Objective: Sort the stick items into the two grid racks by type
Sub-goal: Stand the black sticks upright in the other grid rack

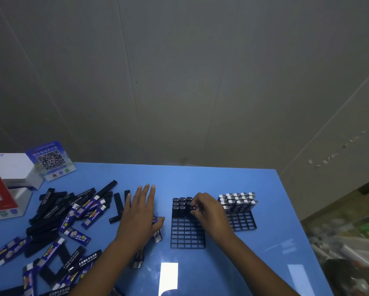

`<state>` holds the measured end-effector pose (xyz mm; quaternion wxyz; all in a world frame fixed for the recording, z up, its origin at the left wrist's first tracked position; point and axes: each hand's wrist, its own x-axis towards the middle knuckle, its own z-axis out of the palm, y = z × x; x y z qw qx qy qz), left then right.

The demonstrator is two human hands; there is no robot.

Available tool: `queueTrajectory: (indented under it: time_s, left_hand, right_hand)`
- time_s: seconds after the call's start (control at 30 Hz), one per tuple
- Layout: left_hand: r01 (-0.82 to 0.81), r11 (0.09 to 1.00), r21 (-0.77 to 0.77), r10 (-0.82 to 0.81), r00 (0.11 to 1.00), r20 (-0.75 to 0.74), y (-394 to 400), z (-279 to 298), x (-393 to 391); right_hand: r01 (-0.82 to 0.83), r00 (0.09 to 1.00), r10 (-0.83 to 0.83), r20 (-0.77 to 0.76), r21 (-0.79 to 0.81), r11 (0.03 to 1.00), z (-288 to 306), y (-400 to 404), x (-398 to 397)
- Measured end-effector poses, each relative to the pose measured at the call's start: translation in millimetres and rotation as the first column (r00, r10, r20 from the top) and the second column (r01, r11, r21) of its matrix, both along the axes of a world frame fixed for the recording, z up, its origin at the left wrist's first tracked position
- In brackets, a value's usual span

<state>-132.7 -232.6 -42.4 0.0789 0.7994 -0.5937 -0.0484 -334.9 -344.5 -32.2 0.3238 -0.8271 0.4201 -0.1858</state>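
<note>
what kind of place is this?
Likely a small shop or packing counter: a QR payment sign stands on the blue table, boxed goods sit beside it, and loose lighters are being racked.

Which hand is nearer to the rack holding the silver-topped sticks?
Right. The right hand is at the black-stick rack, directly beside the silver-topped rack. The left hand lies farther off, beyond the black-stick rack, next to the loose pile.
</note>
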Motion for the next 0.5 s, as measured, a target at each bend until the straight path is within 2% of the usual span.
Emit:
queueTrajectory:
  time_s: [0.17,0.37,0.5]
  left_hand:
    - [-0.011,1.000,-0.009,0.011,0.998,0.068,-3,-8,5]
    - [-0.027,1.000,0.001,0.027,0.995,0.098,-3,-13,9]
    - [-0.032,0.999,-0.012,0.033,0.994,0.103,-3,-14,10]
  right_hand:
    - [-0.021,0.999,0.019,-0.044,-0.060,0.998,-2,0,5]
    - [-0.074,0.988,0.062,-0.142,-0.081,0.994,-2,1,9]
    - [-0.114,0.979,0.085,-0.187,-0.150,0.982,-3,2,8]
